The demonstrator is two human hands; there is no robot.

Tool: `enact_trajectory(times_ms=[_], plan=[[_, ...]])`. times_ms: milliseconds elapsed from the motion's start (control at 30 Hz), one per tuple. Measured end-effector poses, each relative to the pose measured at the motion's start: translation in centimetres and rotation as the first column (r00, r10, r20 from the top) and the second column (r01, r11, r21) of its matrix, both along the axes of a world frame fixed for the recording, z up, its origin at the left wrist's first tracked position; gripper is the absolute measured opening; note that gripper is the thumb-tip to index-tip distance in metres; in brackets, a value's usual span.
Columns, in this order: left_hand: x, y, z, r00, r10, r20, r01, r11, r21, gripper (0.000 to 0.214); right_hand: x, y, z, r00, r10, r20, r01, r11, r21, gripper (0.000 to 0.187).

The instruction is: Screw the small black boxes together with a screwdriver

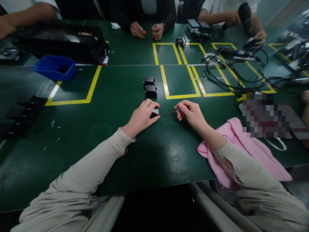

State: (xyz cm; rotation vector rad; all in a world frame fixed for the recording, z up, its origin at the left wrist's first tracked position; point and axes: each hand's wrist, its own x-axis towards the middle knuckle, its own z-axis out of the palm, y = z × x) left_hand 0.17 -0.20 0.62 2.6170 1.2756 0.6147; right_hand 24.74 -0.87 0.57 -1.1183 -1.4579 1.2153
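My left hand (144, 116) is closed around a small black block (155, 112), pressing it against the green table (159, 161). Most of the block is hidden under my fingers. Pinched in my right hand (190, 112) is a thin tool with a slender metal shaft (169, 112); its exact kind is too small to tell. The shaft points left, and its tip is at the right side of the block. Just beyond my left hand, a black block with metal bits at its sides (151, 91) stands in front of a similar black block (149, 80).
Small screws (58, 139) lie scattered at left, near black parts (20, 116). A blue bin (56, 67) stands behind them. Right of me are a pink cloth (251, 151) and tangled cables (229, 64). Across the table, co-workers' hands (137, 30) are at work.
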Motion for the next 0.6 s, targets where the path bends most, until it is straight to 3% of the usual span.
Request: enact_trajectory(times_ms=[233,433,600], plan=[[-0.01,0.04,0.03,1.000,-0.006,0.004,0.006,1.000,-0.002,0.032,-0.03,-0.14,0.06,0.999,-0.041,0.024,0.039,0.998,0.044,0.017],[-0.05,0.06,-0.10,1.000,-0.002,0.008,0.002,1.000,-0.006,0.032,-0.04,-0.16,0.27,0.996,-0.021,0.082,0.015,0.997,0.079,0.021],[0.00,0.02,-0.09,1.000,-0.001,0.000,0.001,1.000,0.002,0.032,0.05,-0.11,0.00,0.998,-0.026,0.055,0.021,0.996,0.081,0.012]])
